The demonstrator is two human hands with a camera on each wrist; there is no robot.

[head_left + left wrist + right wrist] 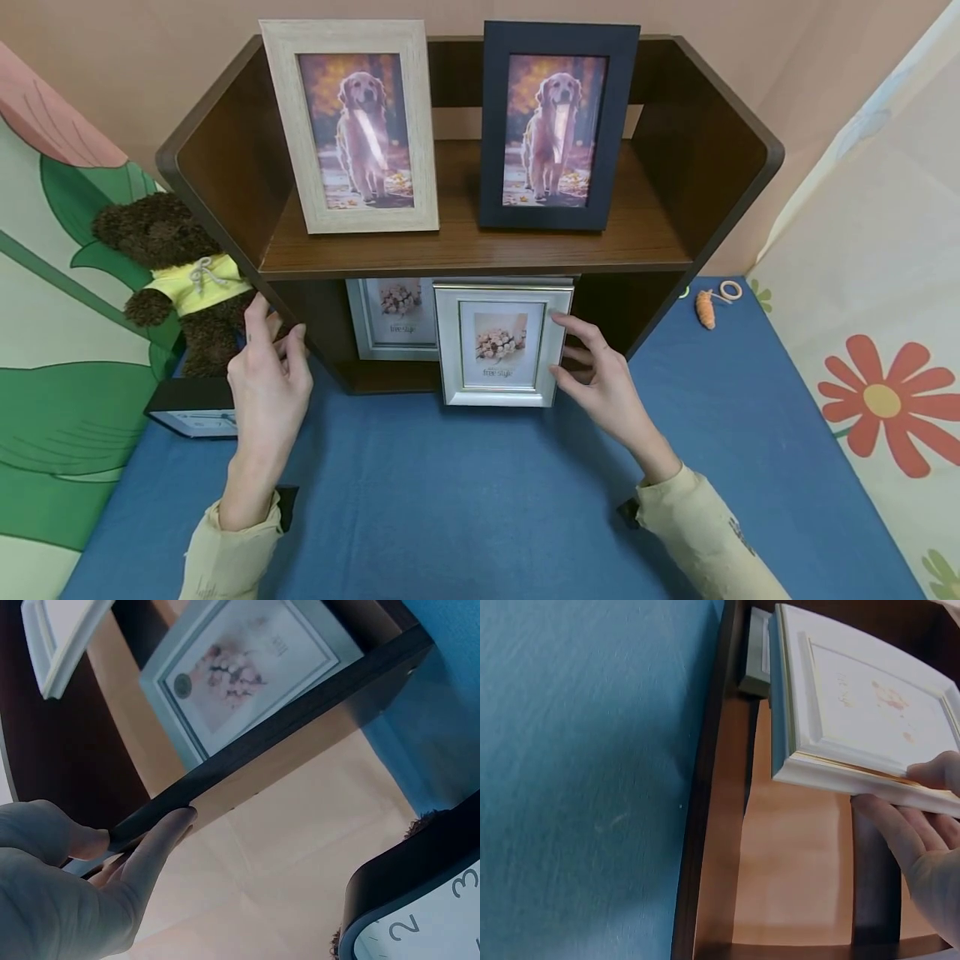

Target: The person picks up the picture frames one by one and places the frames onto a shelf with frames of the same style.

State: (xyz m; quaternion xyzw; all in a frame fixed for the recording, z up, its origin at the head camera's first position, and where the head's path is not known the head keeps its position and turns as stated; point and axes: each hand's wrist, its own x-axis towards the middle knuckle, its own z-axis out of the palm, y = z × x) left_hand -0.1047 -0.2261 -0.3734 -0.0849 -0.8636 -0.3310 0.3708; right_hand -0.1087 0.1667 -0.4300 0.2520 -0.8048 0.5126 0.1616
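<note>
My right hand (pixel 603 383) pinches the right edge of a silver picture frame (pixel 501 342) with a flower print, thumb in front and fingers behind. In the right wrist view that frame (pixel 877 712) is tilted at the front of the lower compartment of a dark brown shelf (pixel 465 258). My left hand (pixel 270 379) grips the front edge of the shelf's left side panel; the left wrist view shows thumb and fingers (pixel 161 840) on either side of the board. Behind the held frame, a similar silver frame (pixel 397 321) stands in the lower compartment, partly covered.
On the upper shelf stand a whitish frame (pixel 367 218) and a dark blue frame (pixel 543 218) with dog pictures. A brown teddy bear (pixel 198 283) and a black-cased clock (pixel 191 408) are on the left. A small orange toy (pixel 705 308) lies right of the shelf on blue cloth (pixel 450 500).
</note>
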